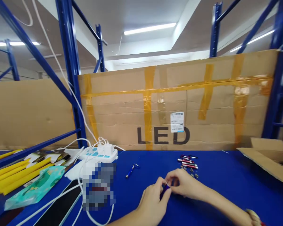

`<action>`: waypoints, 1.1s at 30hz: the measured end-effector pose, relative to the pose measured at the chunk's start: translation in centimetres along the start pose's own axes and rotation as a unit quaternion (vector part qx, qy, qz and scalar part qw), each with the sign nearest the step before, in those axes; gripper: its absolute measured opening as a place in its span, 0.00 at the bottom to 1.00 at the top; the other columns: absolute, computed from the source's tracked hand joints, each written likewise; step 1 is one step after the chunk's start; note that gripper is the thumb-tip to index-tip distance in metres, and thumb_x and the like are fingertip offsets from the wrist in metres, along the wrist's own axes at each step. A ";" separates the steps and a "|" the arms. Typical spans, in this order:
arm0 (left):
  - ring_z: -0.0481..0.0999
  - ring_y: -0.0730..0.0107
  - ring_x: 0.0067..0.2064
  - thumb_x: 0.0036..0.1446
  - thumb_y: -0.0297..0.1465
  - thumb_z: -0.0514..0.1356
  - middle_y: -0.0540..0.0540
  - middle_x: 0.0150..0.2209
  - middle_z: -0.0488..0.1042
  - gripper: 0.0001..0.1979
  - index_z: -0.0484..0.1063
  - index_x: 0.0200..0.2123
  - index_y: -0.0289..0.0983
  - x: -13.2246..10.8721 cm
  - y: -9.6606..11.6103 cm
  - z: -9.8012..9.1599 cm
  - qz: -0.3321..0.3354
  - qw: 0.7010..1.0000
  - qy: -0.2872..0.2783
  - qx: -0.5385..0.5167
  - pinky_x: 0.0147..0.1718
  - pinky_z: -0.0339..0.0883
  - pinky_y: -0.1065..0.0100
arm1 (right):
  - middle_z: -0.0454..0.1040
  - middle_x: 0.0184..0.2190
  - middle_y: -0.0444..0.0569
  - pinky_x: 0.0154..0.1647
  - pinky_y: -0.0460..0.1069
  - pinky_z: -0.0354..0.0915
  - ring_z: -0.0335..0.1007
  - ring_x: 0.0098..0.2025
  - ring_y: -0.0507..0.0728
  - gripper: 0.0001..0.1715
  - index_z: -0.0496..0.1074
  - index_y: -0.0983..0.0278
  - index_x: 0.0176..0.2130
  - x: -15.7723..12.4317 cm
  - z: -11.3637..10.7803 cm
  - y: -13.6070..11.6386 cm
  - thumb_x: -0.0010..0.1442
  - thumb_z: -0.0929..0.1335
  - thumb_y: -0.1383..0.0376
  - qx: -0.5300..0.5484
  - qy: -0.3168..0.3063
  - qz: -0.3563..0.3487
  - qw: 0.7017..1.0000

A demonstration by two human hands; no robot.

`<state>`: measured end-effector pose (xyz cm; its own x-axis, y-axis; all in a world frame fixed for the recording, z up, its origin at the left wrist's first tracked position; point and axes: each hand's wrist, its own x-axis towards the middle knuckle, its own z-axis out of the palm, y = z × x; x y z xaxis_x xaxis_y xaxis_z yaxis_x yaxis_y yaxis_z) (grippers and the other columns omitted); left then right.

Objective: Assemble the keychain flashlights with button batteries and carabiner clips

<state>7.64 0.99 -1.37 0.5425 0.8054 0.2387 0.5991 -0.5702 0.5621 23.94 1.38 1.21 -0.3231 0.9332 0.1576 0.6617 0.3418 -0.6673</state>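
Note:
Both my hands meet low in the middle of the head view, over a blue table [226, 182]. My left hand [153, 201] is closed round a small dark blue cylindrical item [165, 189]. My right hand [184, 185] pinches the same item from the right, fingers pressed together. Just beyond my right hand lies a small heap of several red, blue and silver pen-like pieces [188, 162]. One blue piece with a key ring [131, 170] lies alone to the left of my hands.
A white power strip [99, 153] with plugs and white cables sits at the left, near a phone [58, 207], a teal tissue pack [37, 186] and yellow tubes [14, 175]. A taped cardboard wall marked LED [179, 103] closes the back. An open carton [269, 157] stands right.

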 end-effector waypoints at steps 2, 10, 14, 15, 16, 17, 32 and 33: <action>0.75 0.65 0.32 0.64 0.30 0.49 0.49 0.31 0.75 0.08 0.66 0.41 0.38 0.0 0.0 0.0 0.015 1.000 -0.002 0.002 0.33 0.65 0.68 | 0.74 0.22 0.44 0.22 0.43 0.60 0.66 0.21 0.49 0.10 0.74 0.67 0.26 0.0 0.6 0.1 0.43 0.64 0.75 -0.007 0.024 0.001 1.000; 0.72 0.62 0.40 0.65 0.28 0.46 0.45 0.37 0.75 0.11 0.69 0.41 0.39 0.6 -0.8 -1.0 0.027 0.998 0.025 0.043 0.41 0.65 0.65 | 0.73 0.25 0.48 0.17 0.44 0.60 0.65 0.18 0.50 0.11 0.74 0.68 0.31 -0.5 1.4 0.9 0.55 0.63 0.68 0.006 0.040 -0.007 0.999; 0.74 0.64 0.40 0.64 0.27 0.48 0.46 0.39 0.76 0.10 0.68 0.42 0.40 0.6 -1.0 -0.9 0.031 0.997 0.014 0.064 0.41 0.65 0.67 | 0.75 0.26 0.50 0.29 0.46 0.65 0.70 0.26 0.53 0.11 0.74 0.67 0.27 -0.9 1.7 1.2 0.55 0.64 0.66 0.022 0.063 -0.032 0.997; 0.74 0.64 0.40 0.64 0.27 0.49 0.47 0.39 0.76 0.09 0.67 0.43 0.40 0.6 -1.1 -0.7 0.035 0.997 0.009 0.064 0.40 0.65 0.68 | 0.75 0.27 0.50 0.31 0.47 0.66 0.70 0.28 0.53 0.11 0.74 0.67 0.27 -0.9 1.9 1.3 0.54 0.64 0.66 0.030 0.072 -0.037 0.996; 0.75 0.65 0.40 0.64 0.28 0.48 0.47 0.39 0.77 0.09 0.66 0.43 0.41 0.6 -1.2 -0.6 0.037 0.997 0.005 0.061 0.39 0.66 0.70 | 0.75 0.27 0.50 0.32 0.47 0.66 0.70 0.28 0.54 0.11 0.75 0.67 0.27 -0.9 2.1 1.3 0.54 0.64 0.65 0.042 0.083 -0.039 0.995; 0.76 0.65 0.39 0.65 0.28 0.48 0.48 0.38 0.77 0.09 0.65 0.43 0.41 0.6 -1.4 -0.5 0.038 0.998 0.004 0.055 0.38 0.66 0.70 | 0.75 0.26 0.49 0.30 0.46 0.66 0.70 0.28 0.53 0.11 0.75 0.66 0.28 -0.9 2.3 1.4 0.54 0.65 0.64 0.059 0.092 -0.036 0.993; 0.70 0.65 0.35 0.64 0.28 0.46 0.48 0.33 0.72 0.10 0.67 0.38 0.38 0.4 -1.9 -0.6 0.067 0.998 0.016 0.001 0.37 0.63 0.68 | 0.63 0.17 0.39 0.08 0.41 0.54 0.51 0.13 0.44 0.28 0.73 0.66 0.33 -0.8 2.4 1.6 0.46 0.69 0.45 0.258 0.133 0.039 0.956; 0.70 0.65 0.35 0.64 0.28 0.47 0.48 0.32 0.72 0.10 0.68 0.38 0.38 0.4 -1.9 -0.6 0.072 0.997 0.014 0.000 0.36 0.63 0.68 | 0.63 0.17 0.39 0.09 0.40 0.54 0.52 0.13 0.44 0.28 0.73 0.66 0.33 -0.8 2.5 1.6 0.45 0.70 0.45 0.268 0.120 0.037 0.955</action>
<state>6.39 2.46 -1.87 0.6068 0.7187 0.3394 0.5152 -0.6809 0.5206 23.56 0.86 -1.87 -0.0825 0.9732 0.2145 0.2147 0.2276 -0.9498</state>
